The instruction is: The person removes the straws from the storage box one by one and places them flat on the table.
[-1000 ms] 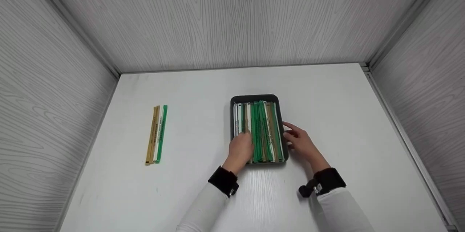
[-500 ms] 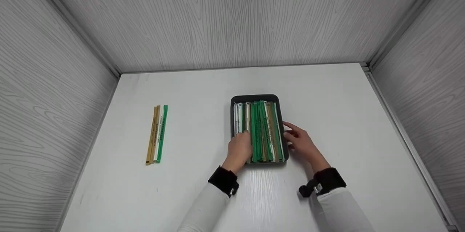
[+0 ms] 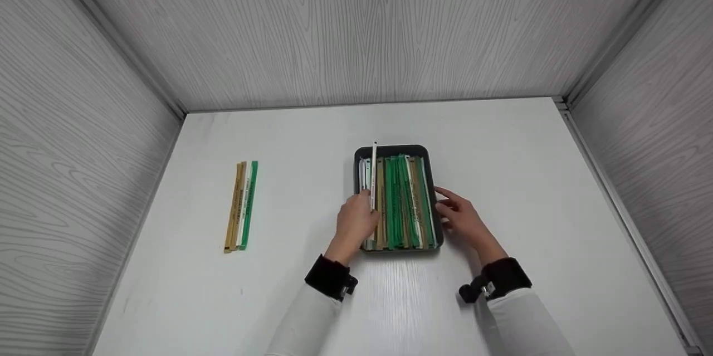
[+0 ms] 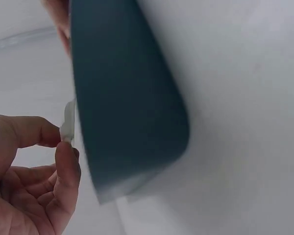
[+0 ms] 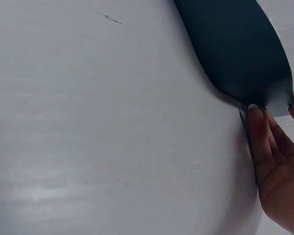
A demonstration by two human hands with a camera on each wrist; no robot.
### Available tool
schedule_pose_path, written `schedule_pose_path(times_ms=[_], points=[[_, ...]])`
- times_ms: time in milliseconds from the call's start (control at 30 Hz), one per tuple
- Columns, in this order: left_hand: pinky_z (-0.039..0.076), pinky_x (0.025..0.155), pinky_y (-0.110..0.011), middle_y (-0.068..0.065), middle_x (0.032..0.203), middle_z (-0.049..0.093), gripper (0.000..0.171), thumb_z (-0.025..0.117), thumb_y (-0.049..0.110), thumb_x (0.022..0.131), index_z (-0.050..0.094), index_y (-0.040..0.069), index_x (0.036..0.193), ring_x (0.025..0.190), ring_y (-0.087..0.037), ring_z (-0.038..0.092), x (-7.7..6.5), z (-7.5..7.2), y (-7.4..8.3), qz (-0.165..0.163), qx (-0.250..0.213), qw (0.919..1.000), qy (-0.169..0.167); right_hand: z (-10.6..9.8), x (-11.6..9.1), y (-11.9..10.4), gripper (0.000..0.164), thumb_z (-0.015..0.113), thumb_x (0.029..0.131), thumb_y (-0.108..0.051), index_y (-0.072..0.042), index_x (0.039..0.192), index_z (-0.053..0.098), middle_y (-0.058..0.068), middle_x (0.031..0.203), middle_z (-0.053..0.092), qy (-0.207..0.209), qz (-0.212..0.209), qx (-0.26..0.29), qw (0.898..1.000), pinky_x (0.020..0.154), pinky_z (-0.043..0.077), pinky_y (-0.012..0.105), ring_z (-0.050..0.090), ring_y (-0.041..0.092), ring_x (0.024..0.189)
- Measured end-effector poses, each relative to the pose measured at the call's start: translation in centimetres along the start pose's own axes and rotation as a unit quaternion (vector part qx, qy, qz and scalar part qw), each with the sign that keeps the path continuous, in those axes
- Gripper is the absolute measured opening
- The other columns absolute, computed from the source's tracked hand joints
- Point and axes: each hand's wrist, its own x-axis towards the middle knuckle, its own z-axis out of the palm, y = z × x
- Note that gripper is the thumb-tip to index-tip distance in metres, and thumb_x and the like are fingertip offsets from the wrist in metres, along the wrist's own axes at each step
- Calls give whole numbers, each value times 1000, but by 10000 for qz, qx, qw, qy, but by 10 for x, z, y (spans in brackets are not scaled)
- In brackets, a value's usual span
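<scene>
A slim white stick packet (image 3: 374, 172) with a dark tip is pinched between the thumb and forefinger of my left hand (image 3: 355, 222). It slants up over the left part of a dark tray (image 3: 390, 150), its far end above the back rim. Several white, brown and green stick packets (image 3: 396, 200) lie lengthwise in the tray. In the left wrist view, the pinched packet's pale end (image 4: 67, 122) shows beside the tray's outer wall (image 4: 122, 98). My right hand (image 3: 465, 222) touches the tray's right side with fairly straight fingers (image 5: 258, 132).
To the left on the white table (image 3: 301, 300), several brown, white and green stick packets (image 3: 239, 208) lie side by side. Grey wood-grain panels (image 3: 356, 33) enclose the back and both sides.
My left hand has drawn a white stick packet up out of the row and shifted slightly left. A brown packet now shows where the hand was. My right hand stays put.
</scene>
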Motion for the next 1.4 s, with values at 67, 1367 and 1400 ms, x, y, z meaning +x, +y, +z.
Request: schedule_pose_path(times_ms=[67,1367,1400], points=[[54,62,-35,-19,104,68,39,61,0,87,59,-7,125,77,-24,66,1,-9,-5,-116,-64,9997,196,0,0,0,51,51,102,-10,-5,151,36,31,130,51,1,-1,-23,10000,77,54,39,60,39,105],[52,62,-55,-33,101,64,21,50,-2,97,63,-11,110,83,-45,65,-25,-111,-164,-2444,993,9599,943,-7,14,33,51,52,103,-16,-10,152,37,27,130,52,179,-98,-126,9997,78,53,37,62,32,103],[51,62,-55,-33,100,64,21,49,-2,97,64,-11,109,83,-45,65,-25,-111,-164,-2446,984,9600,946,-7,15,33,51,52,103,-17,-11,152,38,26,130,53,194,-65,-121,9997,77,54,37,62,31,102]])
